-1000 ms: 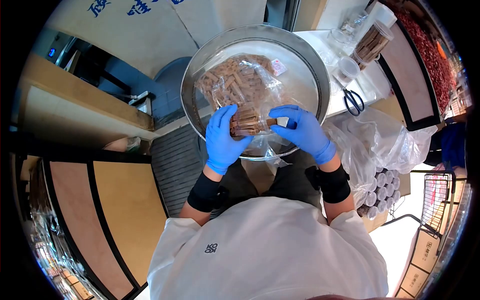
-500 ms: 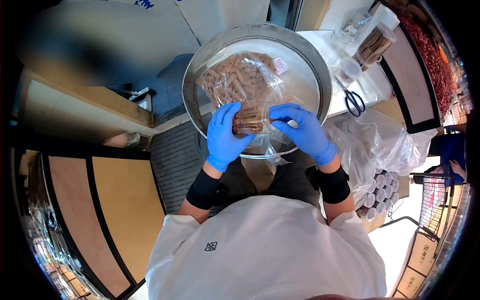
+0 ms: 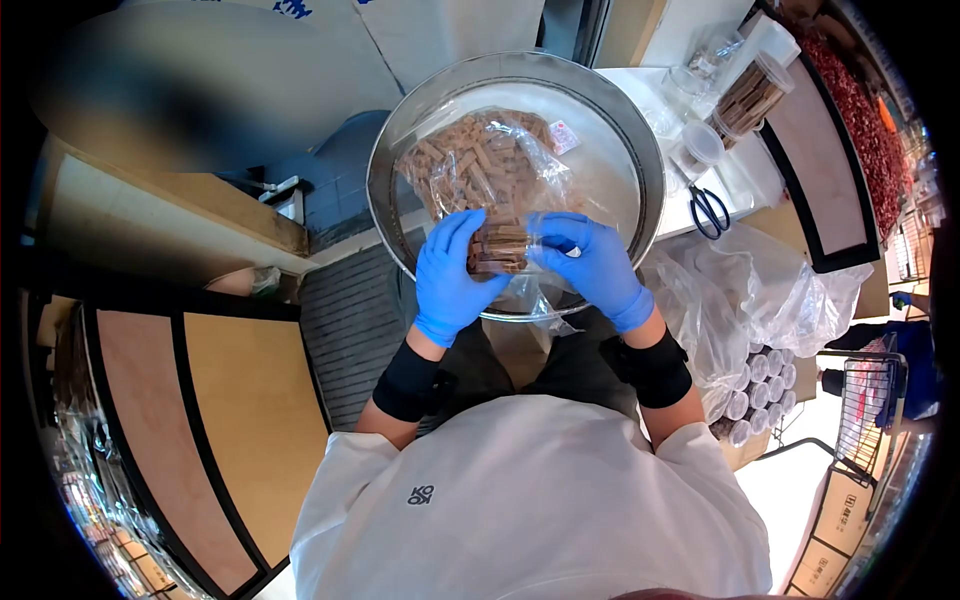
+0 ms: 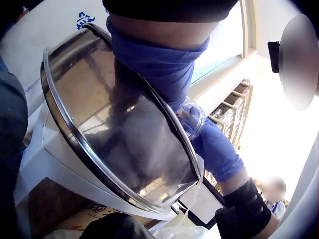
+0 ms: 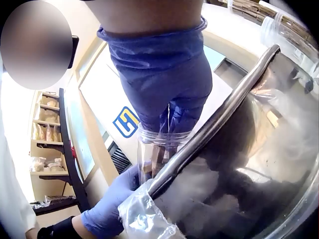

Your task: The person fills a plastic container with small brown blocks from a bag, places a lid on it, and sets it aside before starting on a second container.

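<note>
My left hand (image 3: 450,280), in a blue glove, grips a clear plastic jar (image 3: 500,248) lying on its side and packed with brown sticks. The gloved right hand (image 3: 595,265) meets the jar's mouth from the right. In the right wrist view its fingers (image 5: 172,117) reach down past the threaded rim to the sticks (image 5: 157,157); I cannot tell whether they pinch one. Behind the jar, a clear bag (image 3: 470,165) full of short brown sticks lies in a wide round metal pan (image 3: 650,190). In the left wrist view the pan's wall hides most of the left hand.
On the white table at right are black-handled scissors (image 3: 710,208), a clear tub (image 3: 700,145) and a tilted jar of longer sticks (image 3: 752,95). Crumpled clear plastic (image 3: 790,290) hangs below, above rows of lidded jars (image 3: 765,385). A wire cart (image 3: 865,405) stands farther right.
A second ago the right hand held a brown stick just outside the jar's mouth; since then its fingers have moved left into the mouth. The left hand stays on the jar.
</note>
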Motion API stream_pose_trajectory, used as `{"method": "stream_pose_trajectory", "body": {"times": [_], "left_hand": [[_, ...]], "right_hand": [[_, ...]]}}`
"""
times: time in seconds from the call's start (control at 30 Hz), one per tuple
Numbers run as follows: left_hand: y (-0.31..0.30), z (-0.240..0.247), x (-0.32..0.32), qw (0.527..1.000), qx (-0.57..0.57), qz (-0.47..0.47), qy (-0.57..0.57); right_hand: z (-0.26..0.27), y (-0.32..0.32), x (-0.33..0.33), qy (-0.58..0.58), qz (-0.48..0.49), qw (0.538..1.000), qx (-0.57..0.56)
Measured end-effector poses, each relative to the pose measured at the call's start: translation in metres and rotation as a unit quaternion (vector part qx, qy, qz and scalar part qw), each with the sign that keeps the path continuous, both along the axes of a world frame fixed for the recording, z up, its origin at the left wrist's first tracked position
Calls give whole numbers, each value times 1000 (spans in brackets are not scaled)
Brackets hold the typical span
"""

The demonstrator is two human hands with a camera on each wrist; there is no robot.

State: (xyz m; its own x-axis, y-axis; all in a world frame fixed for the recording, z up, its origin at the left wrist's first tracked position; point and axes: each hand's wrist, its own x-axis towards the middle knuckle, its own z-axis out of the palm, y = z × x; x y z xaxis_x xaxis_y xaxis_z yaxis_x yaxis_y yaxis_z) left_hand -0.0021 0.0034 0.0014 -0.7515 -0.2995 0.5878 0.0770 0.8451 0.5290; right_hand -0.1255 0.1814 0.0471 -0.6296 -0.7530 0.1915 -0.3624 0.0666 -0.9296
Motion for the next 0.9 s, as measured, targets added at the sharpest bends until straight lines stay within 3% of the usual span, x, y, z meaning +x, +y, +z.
{"method": "stream_pose_trajectory", "body": {"times": [0.17,0.27,0.37,0.47,0.6,0.67,0.7,0.73,0.87,0.9], "left_hand": [[2,4,-1,1000,-2,2,-3],[0,0,-1,1000,-8,-5,1],[0,1,-1,1000,-5,-2,-1],[5,1,3,1000,7,0,-7],[4,-2,3,1000,14,-7,-15],[4,-2,3,1000,15,-1,-8],[0,5,-19,1000,-20,-20,-7],[3,-4,0,1000,-13,-7,1],[-2,-25,0,998,64,-23,13],[-2,-24,-2,998,51,-28,12]], "right_hand": [[-11,-5,-2,34,-16,999,-19],[-12,-11,-3,41,30,999,-14],[-9,-10,-6,27,21,998,43],[-14,-4,-3,36,-19,998,-44],[-29,-9,-10,165,57,984,-41],[-32,-13,-12,144,52,988,36],[-23,-8,-14,149,83,984,56],[-15,-5,-17,152,112,979,78],[-24,-1,-15,187,89,978,4],[-28,-6,-14,193,133,971,-55]]}}
